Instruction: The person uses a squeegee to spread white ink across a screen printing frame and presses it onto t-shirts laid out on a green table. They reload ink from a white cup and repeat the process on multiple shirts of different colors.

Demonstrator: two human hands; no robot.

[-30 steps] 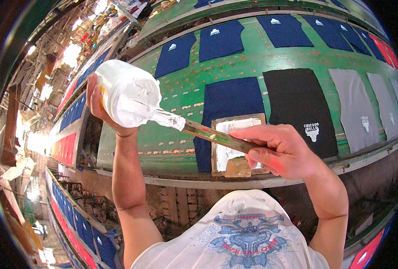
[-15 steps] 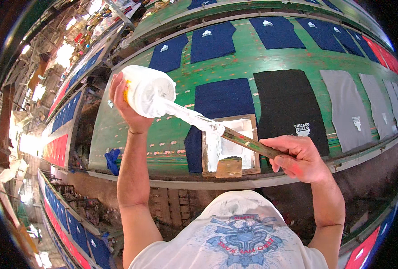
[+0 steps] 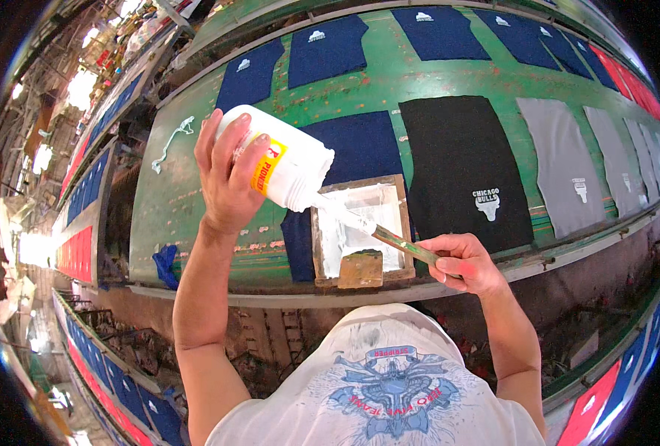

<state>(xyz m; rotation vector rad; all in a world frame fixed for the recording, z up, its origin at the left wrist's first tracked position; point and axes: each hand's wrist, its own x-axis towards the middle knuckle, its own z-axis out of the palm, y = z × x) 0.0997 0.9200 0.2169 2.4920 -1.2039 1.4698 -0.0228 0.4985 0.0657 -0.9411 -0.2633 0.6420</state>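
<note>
My left hand [image 3: 233,167] is wrapped around a white plastic jar [image 3: 300,160] with a yellow label. The jar is tipped, its mouth facing down to the right above a wooden-framed printing screen [image 3: 408,245]. In my right hand [image 3: 460,262], pinched between thumb and fingers, is a worn wooden stick [image 3: 404,244]. Its far end is coated in thick white ink [image 3: 352,218] and reaches the jar's mouth. White ink covers much of the screen's inside. Dark blue fabric [image 3: 356,141] lies partly under the screen. A wooden block [image 3: 361,269] rests on the screen's near side.
The long green table [image 3: 189,215] carries black fabric [image 3: 464,163] with a white print, grey pieces [image 3: 557,156] and several navy pieces [image 3: 326,52]. A white streak [image 3: 172,141] and a blue rag [image 3: 166,266] lie at left. More tables with fabric stand beyond.
My left hand has brought the jar right, toward the screen, and turned its mouth further down. The stick's coated end has drawn closer to the jar's mouth. The view has shifted slightly.
</note>
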